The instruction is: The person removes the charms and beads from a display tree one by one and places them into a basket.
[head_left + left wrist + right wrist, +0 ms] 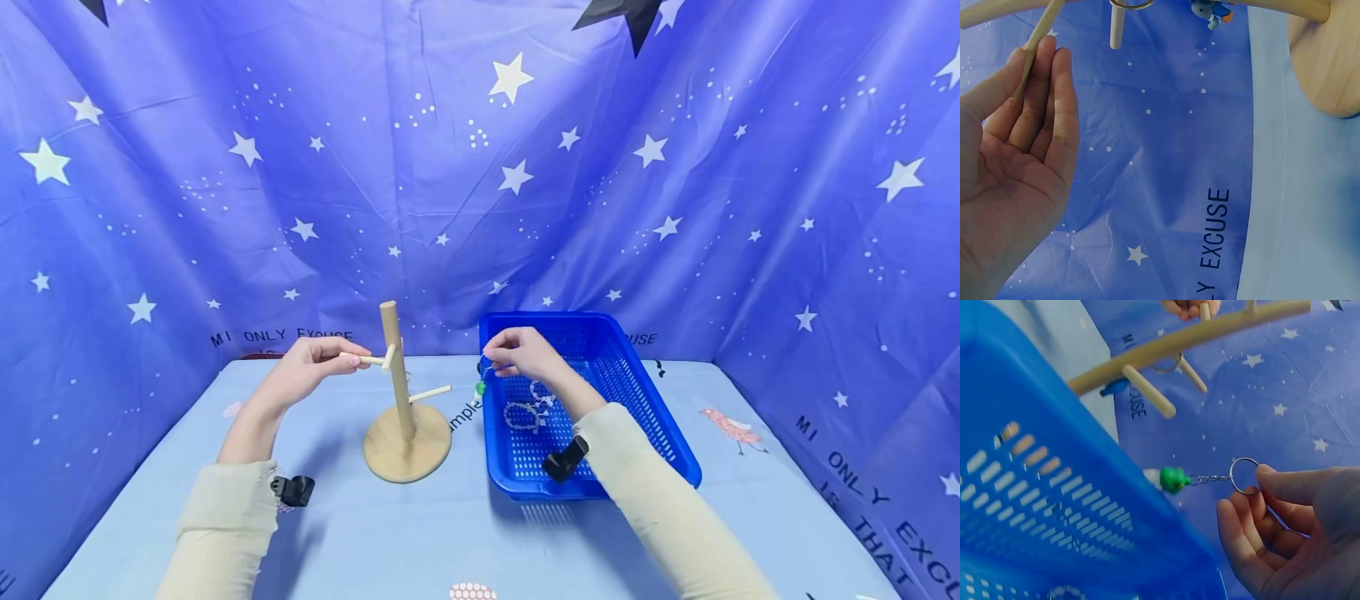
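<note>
My left hand (303, 371) pinches the end of a peg (372, 360) on a wooden stand (397, 383) with an upright post and round base. Between thumb and fingers, my right hand (528, 354) holds the metal ring (1235, 464) of a keychain. Its short chain ends in a green and white figure (1174, 479), which hangs near the left rim of a blue basket (487, 450). Another keychain, with a small blue figure (1205, 9), hangs by its ring (1135, 5) from a different peg (1117, 28) of the stand.
Beaded bracelets (521, 415) lie inside the perforated basket, to the right of the stand. A light blue cloth (405, 533) covers the table. Behind it and at the sides hangs a blue star-patterned curtain (450, 200).
</note>
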### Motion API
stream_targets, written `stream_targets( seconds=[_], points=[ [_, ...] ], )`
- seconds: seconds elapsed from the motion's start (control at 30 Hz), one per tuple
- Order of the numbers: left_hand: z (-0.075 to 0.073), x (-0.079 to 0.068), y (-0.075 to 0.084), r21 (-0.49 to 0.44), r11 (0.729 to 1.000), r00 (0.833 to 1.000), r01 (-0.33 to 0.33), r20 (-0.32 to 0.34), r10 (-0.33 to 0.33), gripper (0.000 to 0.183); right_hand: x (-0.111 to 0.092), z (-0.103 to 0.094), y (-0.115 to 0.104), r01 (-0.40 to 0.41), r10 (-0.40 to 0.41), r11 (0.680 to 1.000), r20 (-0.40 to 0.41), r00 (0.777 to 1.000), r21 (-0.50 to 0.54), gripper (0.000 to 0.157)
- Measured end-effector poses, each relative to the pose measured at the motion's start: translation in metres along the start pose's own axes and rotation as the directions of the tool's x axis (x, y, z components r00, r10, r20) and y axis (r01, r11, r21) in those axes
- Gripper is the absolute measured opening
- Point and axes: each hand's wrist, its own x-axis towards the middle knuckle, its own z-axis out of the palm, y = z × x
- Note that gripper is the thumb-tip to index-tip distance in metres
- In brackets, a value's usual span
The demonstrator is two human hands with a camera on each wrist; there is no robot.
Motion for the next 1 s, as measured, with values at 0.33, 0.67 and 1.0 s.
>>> stream_targets(
  seconds=[0.33,0.67,1.0],
  points=[
    [0.001,-0.008,-0.005,-0.010,1.000,1.000,0.003,0.031,-0.002,0.026,0.000,-0.016,0.018,-0.047,0.051,0.997,-0.079,0.996,0.054,0.023],
    [-0.002,-0.002,-0.001,-0.005,1.000,1.000,-0.006,0.016,0.006,0.026,-0.004,-0.055,0.031,-0.023,0.021,1.000,-0.135,0.991,-0.008,0.027],
    [0.000,-0.002,-0.004,-0.053,0.998,0.999,-0.019,0.026,0.021,0.026,-0.009,-0.083,0.062,-0.132,0.122,0.988,-0.114,0.986,-0.083,0.023]
  ],
)
